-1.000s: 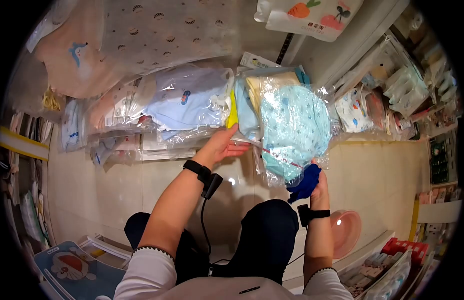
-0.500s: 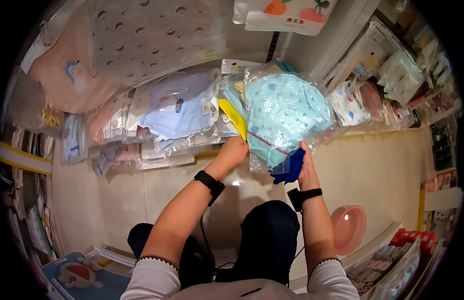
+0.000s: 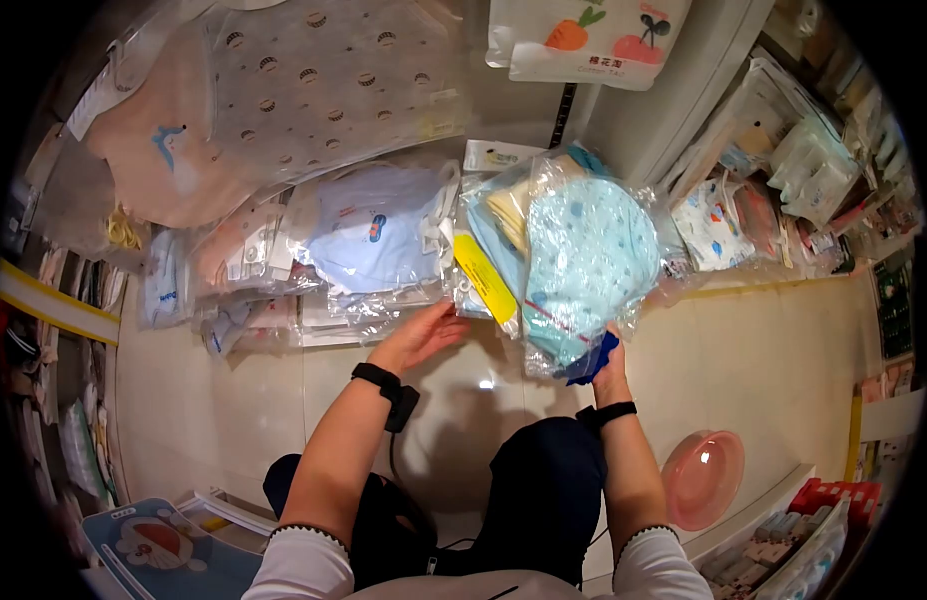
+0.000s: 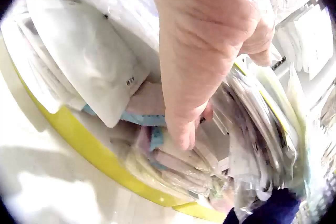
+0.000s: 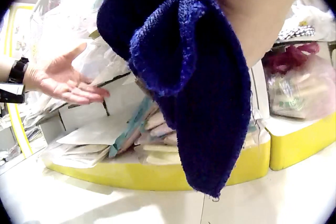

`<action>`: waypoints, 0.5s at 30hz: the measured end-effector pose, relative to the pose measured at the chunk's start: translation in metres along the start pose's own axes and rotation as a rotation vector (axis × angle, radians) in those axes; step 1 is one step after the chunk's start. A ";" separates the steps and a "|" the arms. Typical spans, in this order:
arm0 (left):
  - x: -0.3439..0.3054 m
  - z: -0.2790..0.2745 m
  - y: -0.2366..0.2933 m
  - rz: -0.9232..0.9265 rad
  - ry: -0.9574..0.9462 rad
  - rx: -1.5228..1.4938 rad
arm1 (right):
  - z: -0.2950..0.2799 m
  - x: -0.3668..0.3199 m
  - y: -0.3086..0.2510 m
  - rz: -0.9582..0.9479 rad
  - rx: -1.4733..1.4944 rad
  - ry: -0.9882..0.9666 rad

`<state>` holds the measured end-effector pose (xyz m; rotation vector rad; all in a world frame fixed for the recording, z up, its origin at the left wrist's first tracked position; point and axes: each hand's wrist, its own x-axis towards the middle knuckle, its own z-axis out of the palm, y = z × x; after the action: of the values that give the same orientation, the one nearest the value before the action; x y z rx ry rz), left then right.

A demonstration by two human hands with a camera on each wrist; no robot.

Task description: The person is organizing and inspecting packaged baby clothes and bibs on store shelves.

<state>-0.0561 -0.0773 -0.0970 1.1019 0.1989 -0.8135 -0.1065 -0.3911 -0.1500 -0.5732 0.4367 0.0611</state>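
Observation:
My left hand (image 3: 423, 337) is spread with nothing in it, left of a yellow card (image 3: 485, 284); in the right wrist view the same hand (image 5: 65, 82) shows its open palm. The card slants beside a stack of bagged clothes. On top of that stack lies a light teal patterned garment (image 3: 595, 262) in a clear bag. My right hand (image 3: 611, 370) grips a dark blue cloth (image 3: 591, 362) at the bag's lower edge. Close up, the blue cloth (image 5: 215, 92) hangs from the right hand (image 5: 252, 8), whose fingertips are hidden.
A bagged light blue garment (image 3: 373, 235) lies left of the stack. Printed packages (image 3: 583, 40) hang above. A pink basin (image 3: 703, 480) stands on the tiled floor at the right. Shelves with packets line both sides, and bagged goods (image 4: 184, 161) fill a low yellow-edged shelf.
My left hand has come off the lower end of the yellow card, opened and moved left. Yellow card and teal bag sit lower in view; the right hand still holds the blue cloth.

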 end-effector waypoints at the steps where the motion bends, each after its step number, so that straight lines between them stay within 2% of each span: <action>1: 0.004 0.007 0.000 0.046 -0.041 -0.069 | -0.008 0.005 0.004 0.028 0.051 -0.072; 4: 0.011 0.038 -0.004 0.084 -0.083 -0.311 | -0.028 -0.010 0.010 -0.003 0.007 0.035; 5: 0.012 0.043 -0.006 0.083 -0.099 -0.406 | -0.046 -0.011 0.010 -0.030 0.015 0.010; 6: 0.014 0.038 -0.010 -0.020 -0.148 -0.496 | -0.061 -0.015 0.006 -0.017 0.015 -0.009; 8: 0.012 0.041 -0.021 -0.047 -0.249 -0.485 | -0.068 -0.038 -0.003 -0.019 -0.043 -0.069; 9: 0.012 0.043 -0.026 -0.063 -0.299 -0.475 | -0.069 -0.053 -0.008 -0.029 -0.078 -0.031; 10: 0.013 0.052 -0.029 0.006 -0.269 -0.353 | -0.080 -0.061 -0.010 -0.003 -0.062 -0.053; 11: 0.020 0.055 -0.032 0.073 -0.210 -0.363 | -0.092 -0.069 -0.014 0.023 -0.048 -0.072; 13: 0.032 0.066 -0.024 0.200 -0.100 -0.381 | -0.108 -0.081 -0.017 -0.029 -0.116 0.009; 14: 0.028 0.072 -0.015 0.180 -0.237 -0.569 | -0.116 -0.085 -0.021 -0.059 -0.150 0.048; 15: 0.033 0.075 -0.012 0.149 -0.239 -0.524 | -0.132 -0.086 -0.024 -0.058 -0.142 0.073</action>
<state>-0.0588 -0.1593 -0.0874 0.5154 0.1168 -0.6983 -0.2308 -0.4765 -0.2012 -0.7293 0.4885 0.0157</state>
